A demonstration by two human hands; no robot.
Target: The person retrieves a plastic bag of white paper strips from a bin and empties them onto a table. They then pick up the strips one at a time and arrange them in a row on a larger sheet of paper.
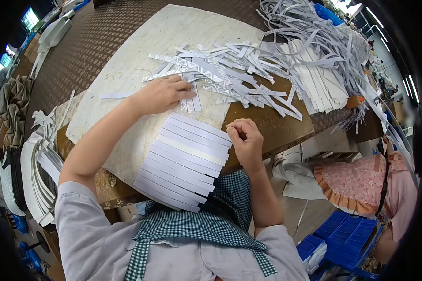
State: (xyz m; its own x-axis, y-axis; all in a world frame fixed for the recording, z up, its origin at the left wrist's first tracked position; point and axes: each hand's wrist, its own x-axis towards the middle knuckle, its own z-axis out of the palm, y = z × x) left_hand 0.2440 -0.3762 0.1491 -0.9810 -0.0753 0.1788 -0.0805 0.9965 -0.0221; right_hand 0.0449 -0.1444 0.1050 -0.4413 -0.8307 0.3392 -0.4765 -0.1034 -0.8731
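Note:
White strips lie side by side in a flat panel (180,161) at the table's near edge, close to my body; one strip in it is cream-toned. Beyond the panel is a loose, tangled heap of white strips (239,70), some with a shiny patterned face. My left hand (164,95) is at the heap's near left side, its fingers bent closed over short white strips (195,100). Just off the panel's upper right corner, my right hand (246,143) is closed in a pinch; whatever is between its fingertips is hidden.
Under the work lies a pale worn board (145,47) on a brown patterned table (105,35). Stacked white strips (321,79) and a long grey-white bundle (309,28) sit at the right. A person in a pink apron (349,182) is beside blue crates (344,234). Layered white pieces (33,178) hang left.

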